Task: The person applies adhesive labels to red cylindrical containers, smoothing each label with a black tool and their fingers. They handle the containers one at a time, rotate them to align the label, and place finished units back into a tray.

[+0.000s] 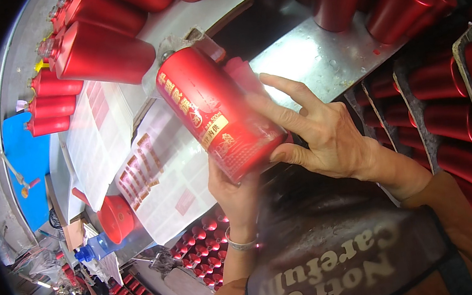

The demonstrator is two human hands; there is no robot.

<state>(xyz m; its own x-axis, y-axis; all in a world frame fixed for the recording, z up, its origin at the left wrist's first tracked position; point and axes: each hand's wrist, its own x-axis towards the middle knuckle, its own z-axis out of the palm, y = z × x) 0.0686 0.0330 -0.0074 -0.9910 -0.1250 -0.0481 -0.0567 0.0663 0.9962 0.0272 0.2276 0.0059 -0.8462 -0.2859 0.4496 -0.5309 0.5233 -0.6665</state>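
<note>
A glossy red bottle [207, 112] with gold lettering is tilted in front of me, its neck toward the upper left. My left hand [233, 193] is closed around its lower end from below, its fingers partly hidden by the bottle. On the other side, my right hand [324, 129] grips the bottle near its base, the thumb and fingers spread along its side. Beyond the right fingertips is a soft-looking pink piece [242, 73]; whether those fingers hold it is unclear. Left of the bottle lies a white label sheet [178, 186] with several brown-and-gold strip labels [139, 168] on it.
Several red bottles stand on the metal table [300, 48] at upper right and others lie at upper left. Racked red bottles [443, 118] fill the right side. A red container [116, 217], a clear blue-capped bottle [98, 246] and another sheet [98, 130] lie left.
</note>
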